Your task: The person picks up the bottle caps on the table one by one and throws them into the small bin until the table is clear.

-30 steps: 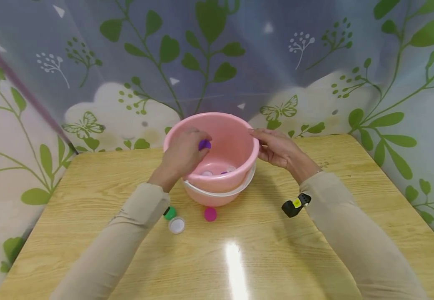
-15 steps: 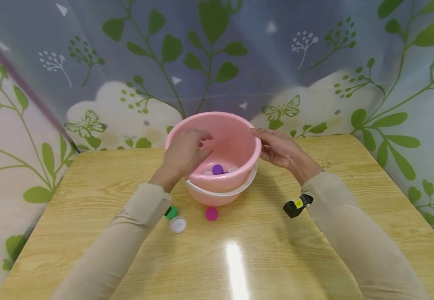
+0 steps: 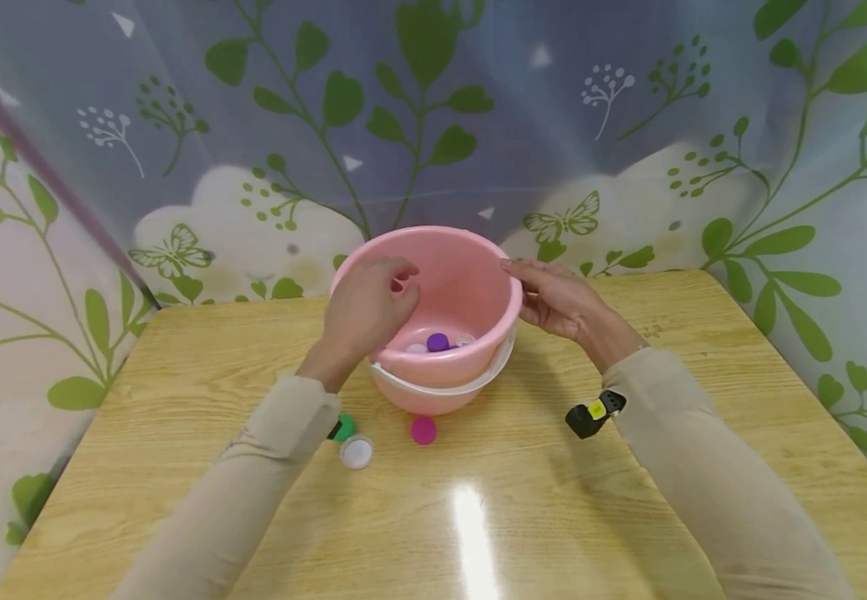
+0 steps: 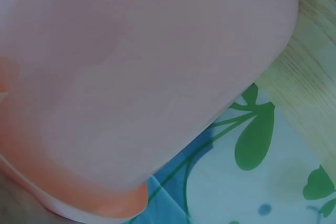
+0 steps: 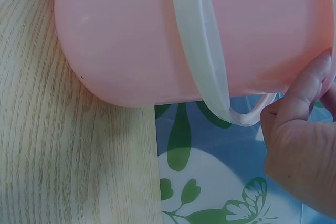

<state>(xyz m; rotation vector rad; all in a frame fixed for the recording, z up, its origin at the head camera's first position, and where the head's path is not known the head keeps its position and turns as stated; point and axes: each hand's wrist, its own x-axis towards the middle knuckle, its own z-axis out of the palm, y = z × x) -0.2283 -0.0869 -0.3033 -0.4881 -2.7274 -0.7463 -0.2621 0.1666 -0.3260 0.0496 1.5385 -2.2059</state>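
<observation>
A pink bucket (image 3: 441, 371) with a white handle (image 3: 452, 389) stands upright near the table's far edge. My left hand (image 3: 368, 304) reaches over its left rim, thumb and fingers loosely bent with nothing between them. In the bottom of the bucket lie a purple bottle cap (image 3: 437, 342) and a few pale caps. My right hand (image 3: 557, 300) grips the right rim, thumb on top and fingers outside. The right wrist view shows this hand (image 5: 302, 129) at the rim, close to the handle's joint. In the left wrist view the bucket wall (image 4: 147, 66) fills most of the picture.
In front of the bucket a magenta cap (image 3: 423, 430), a white cap (image 3: 357, 452) and a green cap (image 3: 343, 427) lie on the wooden table (image 3: 553, 517). My left cuff partly covers the green one. A leaf-patterned cloth (image 3: 478, 125) hangs behind.
The purple cap has left my left hand's fingers and dropped into the bucket. My left hand has stayed over the rim, and my right hand keeps its grip.
</observation>
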